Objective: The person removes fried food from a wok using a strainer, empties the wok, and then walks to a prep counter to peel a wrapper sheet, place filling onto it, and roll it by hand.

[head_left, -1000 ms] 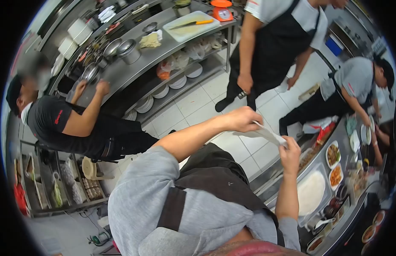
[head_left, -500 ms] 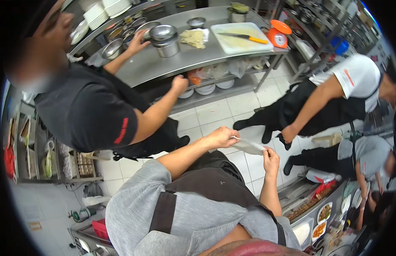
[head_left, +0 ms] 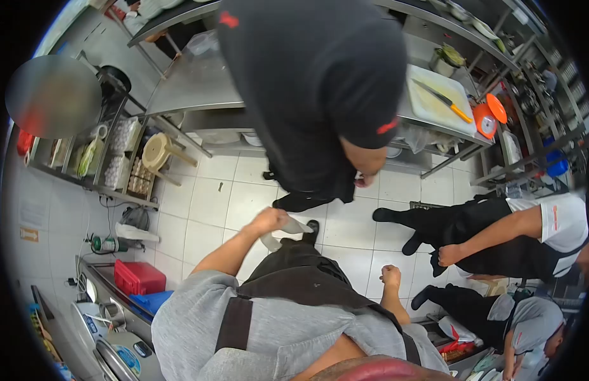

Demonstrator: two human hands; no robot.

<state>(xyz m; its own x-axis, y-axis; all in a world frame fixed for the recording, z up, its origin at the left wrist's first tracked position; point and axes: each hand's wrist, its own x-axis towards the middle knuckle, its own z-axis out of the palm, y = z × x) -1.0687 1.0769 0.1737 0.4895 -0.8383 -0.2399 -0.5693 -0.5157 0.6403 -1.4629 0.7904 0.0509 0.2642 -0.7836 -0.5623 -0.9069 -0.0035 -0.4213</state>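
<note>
My left hand (head_left: 269, 220) is closed around one end of a limp, whitish cloth-like strip (head_left: 297, 225), which hangs in a loop over the floor in front of my apron. I cannot make out exactly what kind of cloth it is. Off to the right, apart from the strip, my right hand (head_left: 390, 275) has its fingers curled, and nothing shows in them. Both hands are in front of my body at about waist level, over the tiled floor.
A person in black (head_left: 307, 82) stands close ahead, hiding much of the steel counter (head_left: 196, 82). A knife (head_left: 442, 100) lies on a white cutting board (head_left: 428, 114) beside an orange scale (head_left: 488, 115). Two co-workers stand at right. A beige stool (head_left: 161, 152) is at left.
My right hand has let go of the strip and moved down; my left hand has moved left with it. The view has turned left, and the person in black now stands in front of the counter.
</note>
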